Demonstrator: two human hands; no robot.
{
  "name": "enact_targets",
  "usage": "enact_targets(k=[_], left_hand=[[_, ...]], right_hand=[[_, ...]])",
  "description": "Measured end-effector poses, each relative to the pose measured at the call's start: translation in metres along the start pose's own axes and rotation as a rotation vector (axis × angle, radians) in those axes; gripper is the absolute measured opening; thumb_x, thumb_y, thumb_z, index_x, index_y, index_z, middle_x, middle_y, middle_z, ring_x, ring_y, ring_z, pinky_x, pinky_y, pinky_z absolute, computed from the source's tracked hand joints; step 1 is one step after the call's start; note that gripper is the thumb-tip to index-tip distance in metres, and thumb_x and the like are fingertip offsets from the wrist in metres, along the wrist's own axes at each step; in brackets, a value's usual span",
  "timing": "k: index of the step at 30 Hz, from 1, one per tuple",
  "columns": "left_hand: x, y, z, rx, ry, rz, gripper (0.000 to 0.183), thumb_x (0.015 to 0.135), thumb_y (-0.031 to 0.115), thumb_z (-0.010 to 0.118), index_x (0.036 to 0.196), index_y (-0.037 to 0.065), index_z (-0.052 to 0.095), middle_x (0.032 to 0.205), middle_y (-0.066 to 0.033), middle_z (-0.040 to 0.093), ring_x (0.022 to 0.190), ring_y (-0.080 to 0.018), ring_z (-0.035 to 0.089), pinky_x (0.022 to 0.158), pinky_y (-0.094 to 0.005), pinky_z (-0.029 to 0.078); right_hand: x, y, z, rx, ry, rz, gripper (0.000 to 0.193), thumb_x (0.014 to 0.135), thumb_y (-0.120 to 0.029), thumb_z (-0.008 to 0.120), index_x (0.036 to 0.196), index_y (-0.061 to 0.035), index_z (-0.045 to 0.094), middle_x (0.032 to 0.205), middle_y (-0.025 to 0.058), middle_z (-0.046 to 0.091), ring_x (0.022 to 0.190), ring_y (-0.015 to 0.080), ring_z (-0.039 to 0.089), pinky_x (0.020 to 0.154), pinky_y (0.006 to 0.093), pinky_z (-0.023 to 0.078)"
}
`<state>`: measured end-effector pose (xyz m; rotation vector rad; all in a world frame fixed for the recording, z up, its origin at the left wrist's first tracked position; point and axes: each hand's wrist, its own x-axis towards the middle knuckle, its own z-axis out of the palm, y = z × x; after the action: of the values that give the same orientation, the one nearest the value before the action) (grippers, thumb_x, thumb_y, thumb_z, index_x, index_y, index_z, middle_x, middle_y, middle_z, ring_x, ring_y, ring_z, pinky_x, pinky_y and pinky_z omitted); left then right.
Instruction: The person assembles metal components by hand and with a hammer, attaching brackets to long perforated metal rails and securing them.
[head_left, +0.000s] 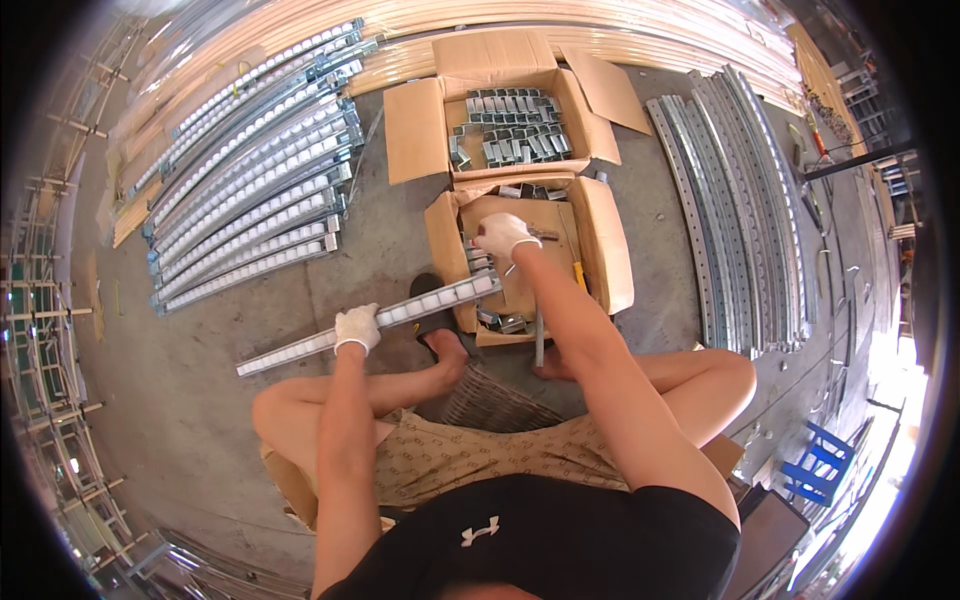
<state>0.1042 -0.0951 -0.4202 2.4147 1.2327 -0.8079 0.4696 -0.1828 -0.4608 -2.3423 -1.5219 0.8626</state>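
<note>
My left hand (357, 328), in a white glove, is closed around a long metal roller track (430, 303) with a row of white rollers. The track slants up to the right, and its far end lies over the left side of the near cardboard box (605, 255). Above that box, my gloved right hand (505, 240) has its fingers curled around something slim, mostly hidden, that I cannot make out. Small metal brackets (513, 323) lie along the inside of the box, around a flat cardboard piece (545, 215). A yellow-handled tool (579, 275) is at its right side.
Behind stands another open box (415, 135) full of metal brackets (525, 145). Several roller tracks (250, 200) are stacked on the left, and perforated metal rails (735, 210) lie on the right. Long tan bars (620, 45) run across the back. A blue plastic stool (818, 463) is far right.
</note>
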Motion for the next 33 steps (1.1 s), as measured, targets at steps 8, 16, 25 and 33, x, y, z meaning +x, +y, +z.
enact_targets(k=[8, 16, 25, 33], left_hand=[[-0.018, 0.103, -0.05, -0.164, 0.228, 0.391, 0.083, 0.078, 0.037, 0.085, 0.149, 0.011, 0.051, 0.146, -0.0161, 0.059, 0.135, -0.0341, 0.057, 0.113, -0.0476, 0.045], [0.019, 0.204, -0.02, -0.083, 0.284, 0.5, 0.07, 0.076, 0.039, 0.086, 0.136, 0.009, 0.063, 0.13, -0.0121, 0.067, 0.122, -0.0359, 0.061, 0.103, -0.0462, 0.051], [-0.02, 0.179, -0.074, -0.356, 0.269, 0.543, 0.066, 0.081, 0.04, 0.083, 0.138, 0.015, 0.063, 0.128, -0.0144, 0.072, 0.116, -0.0353, 0.069, 0.097, -0.0453, 0.055], [-0.055, 0.166, -0.089, -0.391, 0.366, 0.603, 0.068, 0.081, 0.038, 0.086, 0.139, 0.01, 0.062, 0.128, -0.0177, 0.072, 0.116, -0.0393, 0.068, 0.098, -0.0469, 0.055]], right_hand=[[-0.053, 0.019, -0.043, 1.312, 0.015, 0.333, 0.032, 0.099, -0.023, 0.068, 0.121, 0.0002, 0.071, 0.12, 0.019, 0.074, 0.108, 0.0367, 0.074, 0.091, 0.0473, 0.061], [-0.192, 0.077, -0.013, 2.064, 0.168, 0.116, 0.042, 0.092, -0.016, 0.084, 0.122, 0.0017, 0.062, 0.119, 0.0141, 0.071, 0.108, 0.034, 0.072, 0.093, 0.0471, 0.063], [-0.207, 0.057, 0.014, 1.929, 0.196, 0.241, 0.045, 0.094, -0.018, 0.082, 0.133, -0.0123, 0.06, 0.106, 0.0047, 0.072, 0.084, 0.0245, 0.075, 0.067, 0.0457, 0.066], [-0.2, 0.007, 0.006, 2.02, 0.203, 0.32, 0.038, 0.1, -0.022, 0.072, 0.127, 0.0008, 0.058, 0.109, 0.0137, 0.072, 0.093, 0.0306, 0.075, 0.074, 0.0564, 0.066]])
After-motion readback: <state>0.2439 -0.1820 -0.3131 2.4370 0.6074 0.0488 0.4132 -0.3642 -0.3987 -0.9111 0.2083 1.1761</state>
